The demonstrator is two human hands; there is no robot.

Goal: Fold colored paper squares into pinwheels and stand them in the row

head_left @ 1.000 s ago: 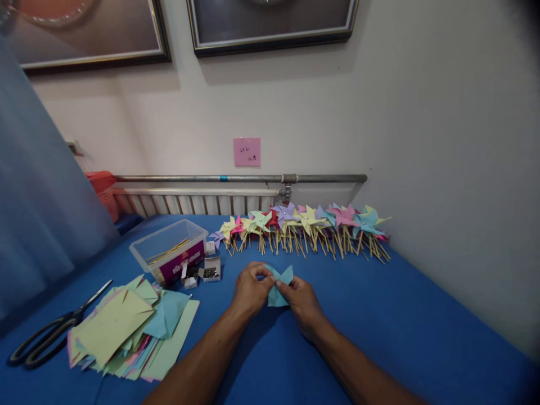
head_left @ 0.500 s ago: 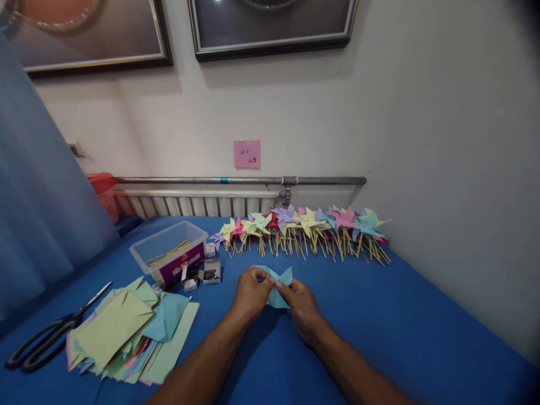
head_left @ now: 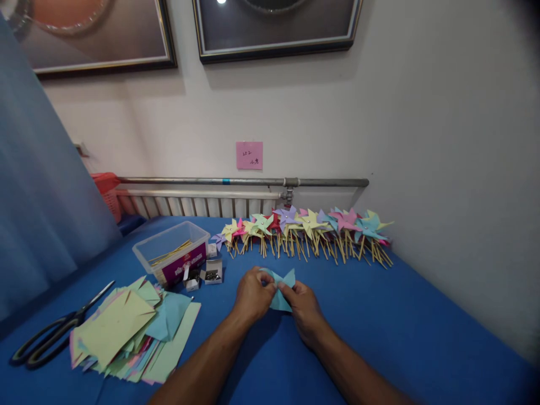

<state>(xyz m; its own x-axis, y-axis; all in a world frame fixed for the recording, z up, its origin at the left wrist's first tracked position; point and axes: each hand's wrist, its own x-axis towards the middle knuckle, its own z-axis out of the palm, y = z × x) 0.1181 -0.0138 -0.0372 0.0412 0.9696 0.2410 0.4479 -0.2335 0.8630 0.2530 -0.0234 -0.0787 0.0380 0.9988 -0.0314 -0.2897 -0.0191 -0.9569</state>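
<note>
A folded teal paper piece (head_left: 282,288) is pinched between the left hand (head_left: 253,295) and right hand (head_left: 304,305), held together just above the blue table (head_left: 379,326). To the left, a clear plastic tub (head_left: 171,249) holds thin yellow sticks; two small open boxes (head_left: 205,275) beside it hold dark metal bits. Finished pinwheels (head_left: 307,230) line the wall behind.

Black scissors (head_left: 50,336) lie left of stacked coloured paper (head_left: 130,334); finished pinwheels (head_left: 307,233) line the wall.
</note>
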